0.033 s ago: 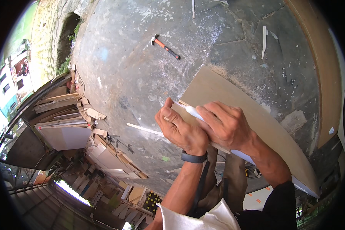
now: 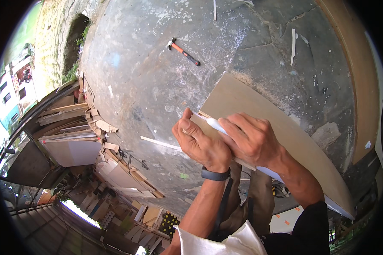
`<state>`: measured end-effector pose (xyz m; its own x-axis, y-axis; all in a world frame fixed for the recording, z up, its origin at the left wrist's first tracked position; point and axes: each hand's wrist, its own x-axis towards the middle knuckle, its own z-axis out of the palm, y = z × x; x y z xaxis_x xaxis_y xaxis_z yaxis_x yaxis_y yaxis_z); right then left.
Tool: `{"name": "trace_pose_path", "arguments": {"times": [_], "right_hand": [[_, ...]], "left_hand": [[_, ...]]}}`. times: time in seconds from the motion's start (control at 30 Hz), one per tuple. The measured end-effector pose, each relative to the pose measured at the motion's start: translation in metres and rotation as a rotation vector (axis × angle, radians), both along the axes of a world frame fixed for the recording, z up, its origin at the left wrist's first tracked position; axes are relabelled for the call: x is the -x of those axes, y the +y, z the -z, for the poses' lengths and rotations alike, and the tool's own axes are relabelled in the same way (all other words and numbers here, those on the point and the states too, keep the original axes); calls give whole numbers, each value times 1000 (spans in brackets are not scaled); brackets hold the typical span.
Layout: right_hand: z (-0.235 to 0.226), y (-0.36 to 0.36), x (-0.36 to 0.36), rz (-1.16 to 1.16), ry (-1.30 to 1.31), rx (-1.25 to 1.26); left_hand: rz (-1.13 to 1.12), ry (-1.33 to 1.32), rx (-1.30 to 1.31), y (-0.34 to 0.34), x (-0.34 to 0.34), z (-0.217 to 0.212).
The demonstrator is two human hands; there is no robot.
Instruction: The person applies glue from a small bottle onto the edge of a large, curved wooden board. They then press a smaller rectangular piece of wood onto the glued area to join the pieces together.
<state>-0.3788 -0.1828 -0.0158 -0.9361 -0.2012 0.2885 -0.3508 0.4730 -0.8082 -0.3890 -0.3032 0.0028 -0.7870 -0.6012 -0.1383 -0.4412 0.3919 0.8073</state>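
A long tan wooden board point(image 2: 259, 106) with a pale lower side slants in front of me, from the middle toward the lower right. My right hand point(image 2: 253, 138) is closed round a white tapered thing point(image 2: 216, 124), whose thin pale tip lies along the board's left edge. It looks like a small squeeze bottle, though my fingers hide much of it. My left hand point(image 2: 202, 142), with a dark band on its wrist, is right beside it at the same edge. Its fingers are curled in, and what they grip is hidden. The two hands touch at the palms.
A claw hammer point(image 2: 184, 52) with an orange and black handle lies on the grey concrete floor point(image 2: 136, 85). Pale thin strips point(image 2: 293, 47) are scattered there. Stacked boards point(image 2: 72, 144) lean at the left, with offcuts below. A large brown panel point(image 2: 357, 80) stands along the right.
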Motion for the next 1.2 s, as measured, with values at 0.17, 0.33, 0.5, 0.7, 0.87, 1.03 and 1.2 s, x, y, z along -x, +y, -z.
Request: {"name": "trace_pose_path", "arguments": {"times": [0.17,0.33,0.5,0.7,0.87,1.03,1.2], "right_hand": [[-2,4,-4,-12,-18,-5],[-2,5,-4,-10,-10,-14],[-2,3,-5,-17,-12,-11],[-3,6,-5,-10,0,-6],[-3,12,-15,-17,-12,-33],[-3,12,-16,-16,-13,-38],[-5,13,-15,-21,-8,-45]], "left_hand": [[5,-2,-7,-2,-1,0],[-11,17,-21,0,0,2],[1,14,-10,-2,-1,4],[8,-1,-20,-2,-1,2],[-1,8,-34,-2,-1,3],[-1,9,-36,-1,-1,2],[-16,-20,-50,0,-1,0]]}}
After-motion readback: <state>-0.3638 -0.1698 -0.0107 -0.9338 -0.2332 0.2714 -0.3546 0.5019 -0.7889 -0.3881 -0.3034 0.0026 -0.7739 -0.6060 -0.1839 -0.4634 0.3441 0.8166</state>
